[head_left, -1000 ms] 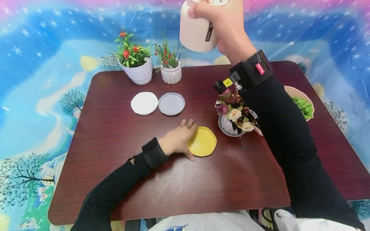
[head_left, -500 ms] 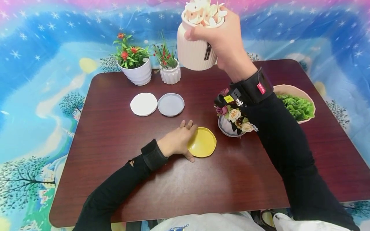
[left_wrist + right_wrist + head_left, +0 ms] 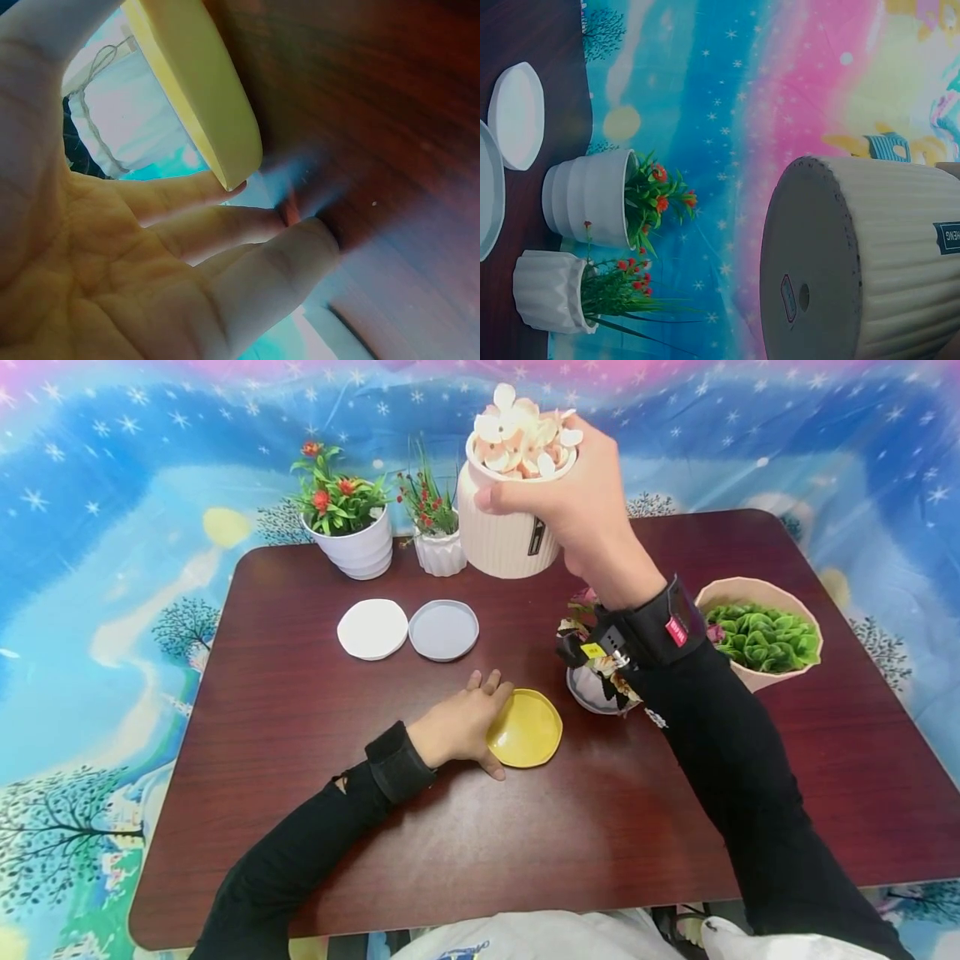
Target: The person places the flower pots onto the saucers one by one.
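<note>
My right hand (image 3: 588,497) grips a cream ribbed flowerpot (image 3: 498,539) by its upper side, with pale flowers (image 3: 521,439) bunched in its mouth. The pot is held up above the back of the table; its flat underside with a drain hole shows in the right wrist view. My left hand (image 3: 461,722) lies at the left side of a yellow saucer (image 3: 532,731), thumb at the near edge and fingers at the far. In the left wrist view its fingers are spread, nearly straight, and a fingertip touches the rim of the saucer (image 3: 214,97).
A white saucer (image 3: 372,629) and a grey saucer (image 3: 444,631) lie side by side. Behind them stand two white pots, one with red flowers (image 3: 356,547) and a smaller fluted one (image 3: 440,553). A flower arrangement (image 3: 600,685) and a pink pot (image 3: 765,678) of green leaves are right.
My right hand has lowered the flowerpot from the top of the view toward the table, bringing its flowers fully into sight. My left hand and the yellow saucer have stayed put.
</note>
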Demonstrator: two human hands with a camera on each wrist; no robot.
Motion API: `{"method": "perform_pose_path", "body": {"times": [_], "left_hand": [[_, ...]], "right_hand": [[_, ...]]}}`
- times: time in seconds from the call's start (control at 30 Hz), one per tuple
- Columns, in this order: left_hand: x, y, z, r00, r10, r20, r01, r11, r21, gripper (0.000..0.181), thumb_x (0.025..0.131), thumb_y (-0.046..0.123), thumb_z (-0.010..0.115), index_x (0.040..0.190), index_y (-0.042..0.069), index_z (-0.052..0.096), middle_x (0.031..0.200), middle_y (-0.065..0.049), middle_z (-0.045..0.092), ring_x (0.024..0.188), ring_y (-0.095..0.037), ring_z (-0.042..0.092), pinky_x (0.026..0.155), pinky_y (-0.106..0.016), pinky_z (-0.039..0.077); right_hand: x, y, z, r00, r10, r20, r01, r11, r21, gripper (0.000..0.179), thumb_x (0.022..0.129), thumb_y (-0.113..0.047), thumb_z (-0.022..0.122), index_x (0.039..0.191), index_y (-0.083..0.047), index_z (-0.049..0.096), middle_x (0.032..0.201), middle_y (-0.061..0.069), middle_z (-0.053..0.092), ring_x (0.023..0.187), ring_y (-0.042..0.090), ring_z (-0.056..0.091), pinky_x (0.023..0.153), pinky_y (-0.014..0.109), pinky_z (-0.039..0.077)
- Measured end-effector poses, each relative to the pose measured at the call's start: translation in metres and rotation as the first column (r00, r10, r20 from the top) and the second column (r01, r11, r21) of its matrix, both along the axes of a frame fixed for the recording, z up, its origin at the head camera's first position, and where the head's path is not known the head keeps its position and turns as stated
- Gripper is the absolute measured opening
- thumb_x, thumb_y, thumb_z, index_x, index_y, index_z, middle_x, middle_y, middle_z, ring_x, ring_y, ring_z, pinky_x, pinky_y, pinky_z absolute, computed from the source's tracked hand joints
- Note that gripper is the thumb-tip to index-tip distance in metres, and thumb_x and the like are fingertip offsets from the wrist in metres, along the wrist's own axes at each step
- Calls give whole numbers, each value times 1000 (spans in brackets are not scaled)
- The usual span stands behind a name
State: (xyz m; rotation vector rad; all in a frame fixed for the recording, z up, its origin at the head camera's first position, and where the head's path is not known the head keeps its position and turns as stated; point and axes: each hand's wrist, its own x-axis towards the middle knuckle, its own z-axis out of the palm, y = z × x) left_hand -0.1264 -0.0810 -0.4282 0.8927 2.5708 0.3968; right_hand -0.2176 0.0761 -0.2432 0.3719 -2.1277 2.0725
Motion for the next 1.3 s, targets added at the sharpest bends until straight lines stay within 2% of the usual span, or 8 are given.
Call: {"method": "perform_pose_path", "body": {"times": [0.23, 0.53, 0.77, 1.1, 1.3], "left_hand": [[0, -1, 1, 1000, 1, 17, -1, 1000, 4, 128, 63, 47, 105, 159, -2, 36, 165, -37, 31, 149, -59, 34, 120, -55, 40], [-1, -2, 1, 999, 3, 34, -3, 1000, 15, 129, 63, 45, 105, 160, -3, 35, 166, -38, 29, 151, -59, 31, 121, -54, 38], [-1, -2, 1, 999, 1, 45, -3, 999, 45, 126, 63, 42, 106, 158, -3, 37, 165, -38, 30, 149, -60, 33, 118, -55, 42], [-2, -2, 0, 1000, -16, 20, 16, 999, 35, 125, 62, 44, 106, 156, -3, 39, 163, -38, 35, 147, -60, 38, 118, -54, 43], [-2, -2, 1, 1000, -21, 9, 21, 999, 29, 126, 62, 46, 106, 157, -3, 38, 162, -38, 36, 147, -59, 38, 120, -53, 41]], "right_hand": [[7, 1, -7, 1000, 2, -7, -2, 1000, 3, 68, 63, -1, 94, 124, -3, 65, 117, 9, 68, 111, 22, 65, 95, 34, 51], [14, 1, -18, 999, 34, -37, -32, 998, 59, 70, 63, -7, 99, 126, -2, 67, 117, 9, 71, 111, 23, 67, 96, 33, 52], [20, 4, -28, 1000, 7, 6, -8, 985, 174, 79, 64, -13, 101, 133, -4, 64, 125, 7, 70, 116, 20, 64, 99, 30, 51], [20, 10, -44, 998, 40, 50, -50, 969, 243, 79, 67, -18, 100, 135, -4, 64, 131, 7, 68, 119, 18, 63, 103, 31, 48], [21, 13, -54, 996, 21, 87, -45, 956, 288, 80, 67, -19, 99, 137, -6, 64, 130, 6, 68, 116, 17, 64, 102, 33, 50]]}}
